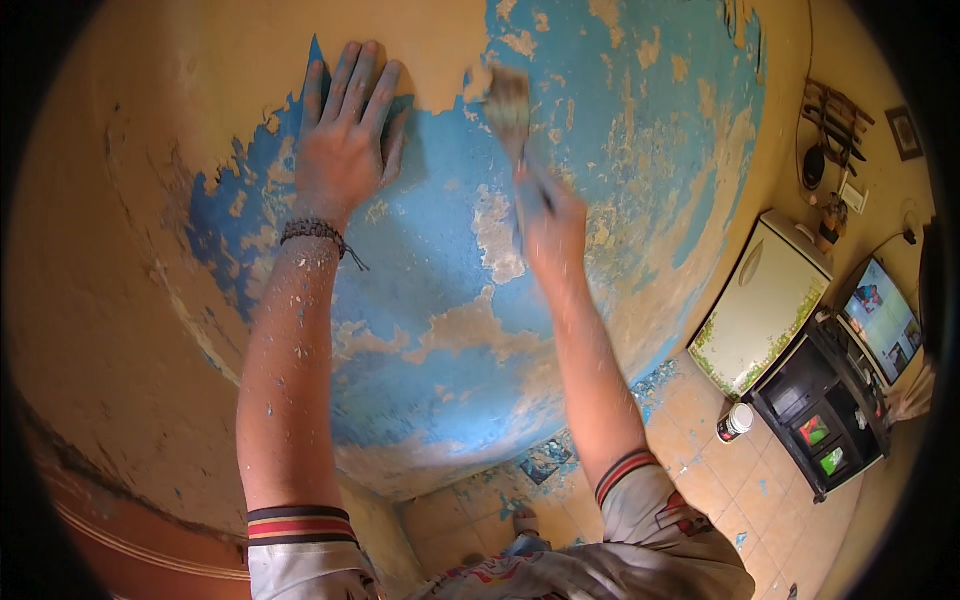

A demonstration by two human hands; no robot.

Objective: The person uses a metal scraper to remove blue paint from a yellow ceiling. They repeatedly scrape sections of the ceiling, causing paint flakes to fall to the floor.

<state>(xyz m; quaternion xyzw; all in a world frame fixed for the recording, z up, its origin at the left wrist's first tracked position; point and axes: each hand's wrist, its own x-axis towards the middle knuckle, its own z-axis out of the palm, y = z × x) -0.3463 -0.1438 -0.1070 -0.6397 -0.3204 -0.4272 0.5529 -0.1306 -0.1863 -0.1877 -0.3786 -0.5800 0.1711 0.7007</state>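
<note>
My left hand (346,139) lies flat on the wall with its fingers spread upward, across the ragged edge between the yellow paint (262,67) and the blue layer (390,255). It holds nothing; a dark braided bracelet is round the wrist, and paint flecks cover the forearm. My right hand (553,221) grips the handle of a broad-bladed scraper (510,112), blurred, to the right of the left hand. The blade's end is at the edge of the yellow paint, beside a loose-looking yellow flake (478,82). Bare plaster patches (499,236) show through the blue.
Paint chips litter the tiled floor (720,465) along the wall's foot. To the right stand a white fridge (765,300), a lidded white tub (735,422) and a black cabinet (817,405) by a lit television (883,319). A pan (813,166) hangs from a wall rack.
</note>
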